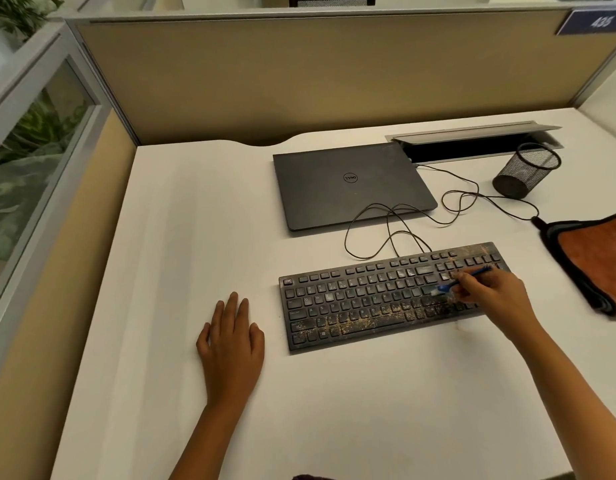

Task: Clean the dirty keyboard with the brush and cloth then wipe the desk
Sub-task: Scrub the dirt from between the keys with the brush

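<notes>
Keyboard (389,294) on desk (195,237), crumbs thick along near rows. Right hand (490,292) pinches blue brush (462,279), bristles on right-side keys. Left hand (230,337) flat, fingers straight, left of keyboard. Cloth (597,261) right of keyboard. Risk: unbraced keyboard slides; grit flicks onto desk.

Laptop lid (351,185): round "DELL" logo, seen upside down.
Blue sign (597,21) on partition top: white number "435".
Keyboard (386,296): key legends too small and dusty to read reliably.
</notes>
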`<action>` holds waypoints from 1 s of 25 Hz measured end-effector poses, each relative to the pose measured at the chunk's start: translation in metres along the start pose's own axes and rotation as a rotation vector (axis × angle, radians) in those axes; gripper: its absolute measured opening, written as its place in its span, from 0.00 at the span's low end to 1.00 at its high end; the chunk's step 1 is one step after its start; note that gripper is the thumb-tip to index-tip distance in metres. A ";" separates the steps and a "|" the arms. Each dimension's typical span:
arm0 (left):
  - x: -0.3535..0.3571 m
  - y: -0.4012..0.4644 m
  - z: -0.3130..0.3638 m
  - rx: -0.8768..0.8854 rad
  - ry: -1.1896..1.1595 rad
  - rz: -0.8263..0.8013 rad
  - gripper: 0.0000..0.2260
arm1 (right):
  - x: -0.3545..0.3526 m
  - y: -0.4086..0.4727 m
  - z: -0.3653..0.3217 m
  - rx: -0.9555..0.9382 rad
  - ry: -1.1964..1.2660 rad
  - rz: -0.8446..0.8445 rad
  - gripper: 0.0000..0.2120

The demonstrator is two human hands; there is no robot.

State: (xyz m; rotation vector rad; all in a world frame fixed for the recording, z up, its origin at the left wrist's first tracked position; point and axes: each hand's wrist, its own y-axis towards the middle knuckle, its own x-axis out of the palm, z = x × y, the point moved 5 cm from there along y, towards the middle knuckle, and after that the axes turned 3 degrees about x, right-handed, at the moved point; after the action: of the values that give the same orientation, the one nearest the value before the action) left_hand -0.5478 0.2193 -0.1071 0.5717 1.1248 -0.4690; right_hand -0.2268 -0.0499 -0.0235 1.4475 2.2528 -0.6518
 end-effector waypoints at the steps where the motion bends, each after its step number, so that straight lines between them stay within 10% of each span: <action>1: 0.000 0.000 0.000 0.001 0.001 -0.002 0.23 | -0.003 0.000 0.000 -0.001 -0.014 0.012 0.08; 15: -0.001 0.000 0.001 0.009 0.005 -0.013 0.24 | -0.011 -0.013 -0.005 -0.080 -0.415 0.078 0.15; 25: -0.001 -0.001 0.002 0.015 -0.002 -0.015 0.25 | -0.006 -0.025 0.017 0.031 -0.223 0.153 0.17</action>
State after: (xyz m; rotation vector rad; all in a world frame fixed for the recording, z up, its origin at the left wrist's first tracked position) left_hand -0.5477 0.2178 -0.1057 0.5760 1.1247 -0.4908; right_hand -0.2464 -0.0729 -0.0298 1.4661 1.9503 -0.7608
